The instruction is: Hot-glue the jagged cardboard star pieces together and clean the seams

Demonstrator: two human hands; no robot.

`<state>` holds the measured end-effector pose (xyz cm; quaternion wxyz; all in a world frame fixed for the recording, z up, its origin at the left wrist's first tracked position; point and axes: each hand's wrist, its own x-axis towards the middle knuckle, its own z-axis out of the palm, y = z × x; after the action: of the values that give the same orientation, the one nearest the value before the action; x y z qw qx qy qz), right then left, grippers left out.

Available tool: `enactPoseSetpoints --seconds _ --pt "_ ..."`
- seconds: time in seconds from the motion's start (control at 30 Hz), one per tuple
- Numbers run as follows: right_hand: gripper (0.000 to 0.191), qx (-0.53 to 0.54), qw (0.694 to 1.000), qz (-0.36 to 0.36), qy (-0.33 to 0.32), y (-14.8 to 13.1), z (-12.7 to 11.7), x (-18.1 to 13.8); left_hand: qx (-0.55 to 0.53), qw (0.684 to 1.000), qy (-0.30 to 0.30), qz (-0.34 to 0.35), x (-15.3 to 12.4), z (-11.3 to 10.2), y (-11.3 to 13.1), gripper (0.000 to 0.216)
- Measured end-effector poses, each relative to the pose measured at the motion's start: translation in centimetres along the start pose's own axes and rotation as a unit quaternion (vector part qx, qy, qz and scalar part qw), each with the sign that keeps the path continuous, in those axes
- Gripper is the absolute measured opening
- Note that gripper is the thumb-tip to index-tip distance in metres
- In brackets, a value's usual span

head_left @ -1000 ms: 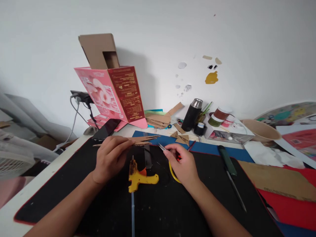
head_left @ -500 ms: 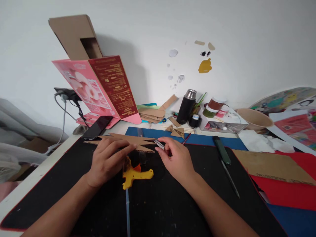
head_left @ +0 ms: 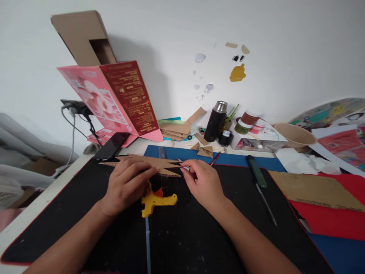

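Two hands worked over the black mat [head_left: 199, 243]. One jagged cardboard cutout [head_left: 155, 162] sat at the mat's far edge, between the hands. Its long axis ran left to right, and its pointed tips aimed right. The left hand [head_left: 125, 186] lay curled over the cutout's left half, fingers pinning it. The right hand [head_left: 203, 184] was closed in a pinch on one slim metal tool [head_left: 182, 164], whose tip met the cutout's right points. One yellow glue gun [head_left: 158, 199] lay just near of the cutout, between the wrists. One phone [head_left: 112, 146] lay far left, and one green-handled tool [head_left: 258, 176] lay right. One black flask [head_left: 216, 121] stood far beyond.
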<state>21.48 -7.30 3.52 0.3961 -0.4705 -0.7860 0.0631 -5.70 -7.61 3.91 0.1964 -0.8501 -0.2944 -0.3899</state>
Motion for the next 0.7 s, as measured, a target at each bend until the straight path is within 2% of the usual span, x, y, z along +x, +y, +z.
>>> enactPoseSetpoints --seconds 0.7 --pt "0.008 0.004 1.0 -0.003 -0.006 0.14 -0.11 0.02 0.006 1.0 -0.009 -0.008 -0.25 -0.05 -0.22 0.031"
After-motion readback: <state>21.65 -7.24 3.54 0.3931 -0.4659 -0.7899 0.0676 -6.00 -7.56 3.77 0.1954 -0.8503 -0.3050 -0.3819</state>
